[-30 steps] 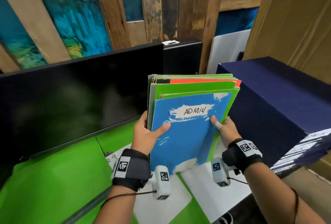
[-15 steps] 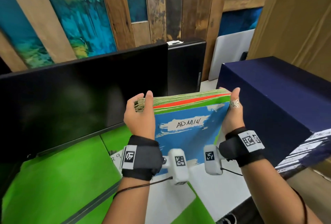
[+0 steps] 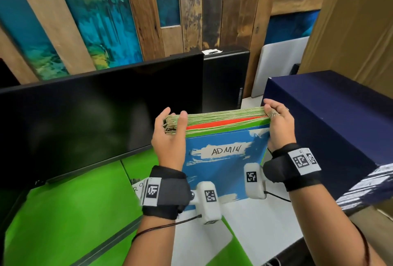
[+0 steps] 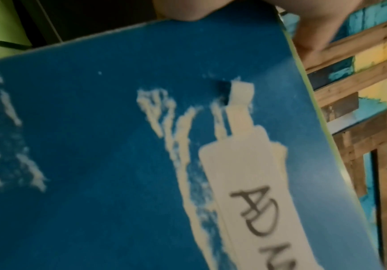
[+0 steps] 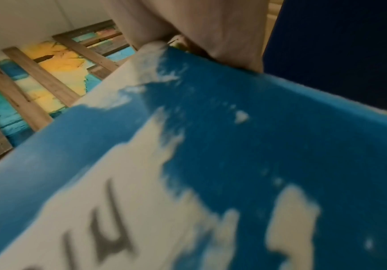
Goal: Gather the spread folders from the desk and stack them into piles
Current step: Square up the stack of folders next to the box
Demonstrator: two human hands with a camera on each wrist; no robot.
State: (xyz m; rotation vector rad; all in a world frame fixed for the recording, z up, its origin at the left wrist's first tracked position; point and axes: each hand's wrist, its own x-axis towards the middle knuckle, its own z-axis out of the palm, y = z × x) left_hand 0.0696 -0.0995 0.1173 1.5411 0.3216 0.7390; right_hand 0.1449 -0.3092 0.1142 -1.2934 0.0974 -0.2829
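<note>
A thick stack of folders (image 3: 223, 121) stands on edge on the desk, green and one red, with a worn blue folder (image 3: 225, 172) labelled ADMIN facing me. My left hand (image 3: 170, 129) grips the stack's top left corner, fingers curled over the upper edges. My right hand (image 3: 276, 123) grips the top right corner the same way. The blue cover (image 4: 118, 146) fills the left wrist view, and the same cover (image 5: 257, 146) fills the right wrist view. More green folders (image 3: 70, 212) lie flat on the desk at lower left.
A black monitor (image 3: 95, 112) stands close on the left, a black computer case (image 3: 225, 78) behind the stack. A dark blue box (image 3: 331, 112) sits right beside my right hand. Cardboard (image 3: 350, 27) leans at the back right. White desk surface (image 3: 265, 233) shows below the stack.
The stack has come down from raised and fanned to squared on edge. Both hands have shifted from the stack's sides to its top corners.
</note>
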